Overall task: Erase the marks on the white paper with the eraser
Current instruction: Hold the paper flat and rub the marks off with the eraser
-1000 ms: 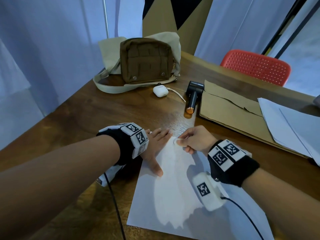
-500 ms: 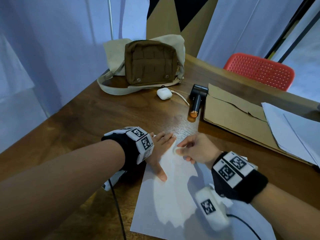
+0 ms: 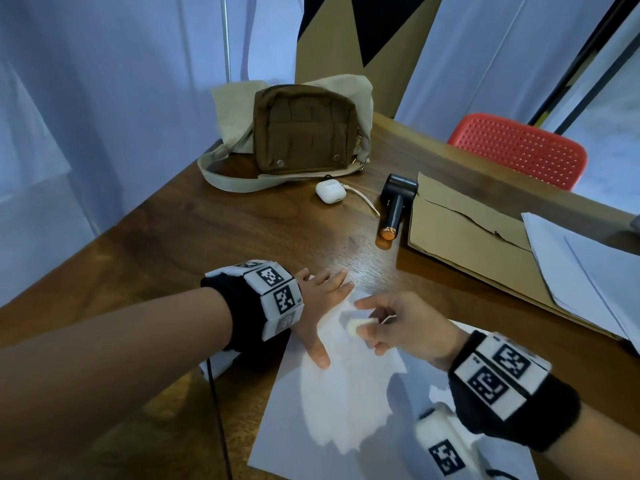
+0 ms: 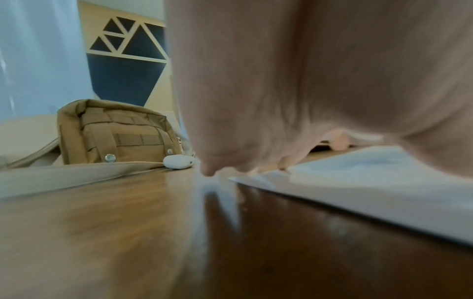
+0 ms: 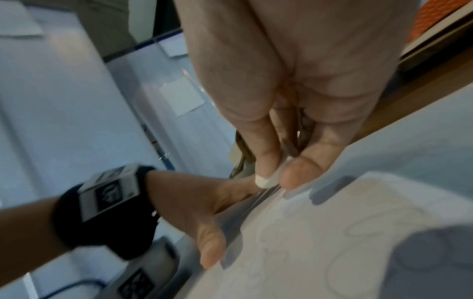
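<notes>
A white sheet of paper (image 3: 349, 407) lies on the wooden table (image 3: 194, 237) in front of me. Faint pencil loops (image 5: 363, 228) show on it in the right wrist view. My left hand (image 3: 320, 306) lies flat with fingers spread on the sheet's far left corner, thumb along the left edge. My right hand (image 3: 391, 327) pinches a small white eraser (image 3: 355, 327) between thumb and fingers. The eraser (image 5: 266, 180) is lifted a little above the paper (image 5: 332, 242), near its top edge.
At the back stand a brown pouch (image 3: 304, 129) on a beige bag, a white earbud case (image 3: 330, 192) and a dark cylindrical device (image 3: 394, 209). A brown envelope (image 3: 467, 237) and stacked white sheets (image 3: 588, 271) lie right. A red chair (image 3: 519, 150) stands beyond the table.
My right hand has drawn the eraser back from the top edge and raised it slightly, index finger now stretched out. The left hand stays pressed on the corner.
</notes>
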Tool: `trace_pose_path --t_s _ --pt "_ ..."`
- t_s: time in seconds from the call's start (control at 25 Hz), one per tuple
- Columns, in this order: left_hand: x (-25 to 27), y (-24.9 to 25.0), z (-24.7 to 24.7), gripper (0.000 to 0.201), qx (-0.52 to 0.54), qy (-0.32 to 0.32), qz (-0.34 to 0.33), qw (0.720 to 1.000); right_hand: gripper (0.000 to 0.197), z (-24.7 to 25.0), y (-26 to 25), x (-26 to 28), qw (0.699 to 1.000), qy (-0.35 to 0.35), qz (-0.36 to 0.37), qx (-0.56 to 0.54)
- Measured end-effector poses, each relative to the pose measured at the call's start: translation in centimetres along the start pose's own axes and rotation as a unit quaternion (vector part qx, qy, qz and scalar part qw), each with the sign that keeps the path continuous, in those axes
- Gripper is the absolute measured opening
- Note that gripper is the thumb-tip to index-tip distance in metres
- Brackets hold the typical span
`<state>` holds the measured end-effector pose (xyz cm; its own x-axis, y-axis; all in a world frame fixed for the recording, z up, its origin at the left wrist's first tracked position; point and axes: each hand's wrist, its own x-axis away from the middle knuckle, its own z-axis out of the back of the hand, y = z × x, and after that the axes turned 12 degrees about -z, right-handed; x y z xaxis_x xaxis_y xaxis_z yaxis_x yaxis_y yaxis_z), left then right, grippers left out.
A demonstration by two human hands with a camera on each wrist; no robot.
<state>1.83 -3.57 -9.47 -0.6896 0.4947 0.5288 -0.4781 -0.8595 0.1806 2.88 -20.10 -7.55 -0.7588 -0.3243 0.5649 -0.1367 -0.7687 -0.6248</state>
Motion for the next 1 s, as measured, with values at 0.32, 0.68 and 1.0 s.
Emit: trace_pose_path --t_s 0.32,0.68,1.0 --pt "2.0 -0.4 0.7 0.092 0.046 0.062 -0.007 0.997 0.010 1.0 2.3 -0.2 0.994 0.031 -0.055 -0.091" --pt "1.9 -0.1 0.4 0.101 0.000 0.016 -0.016 1.000 0.010 -0.8 -2.0 -2.9 0.995 0.077 -0.015 0.061" --pt "1.6 0.1 0.7 0.104 0.022 -0.003 -0.006 1.000 0.017 0.0 -2.3 -3.1 0.995 0.079 -0.015 0.058"
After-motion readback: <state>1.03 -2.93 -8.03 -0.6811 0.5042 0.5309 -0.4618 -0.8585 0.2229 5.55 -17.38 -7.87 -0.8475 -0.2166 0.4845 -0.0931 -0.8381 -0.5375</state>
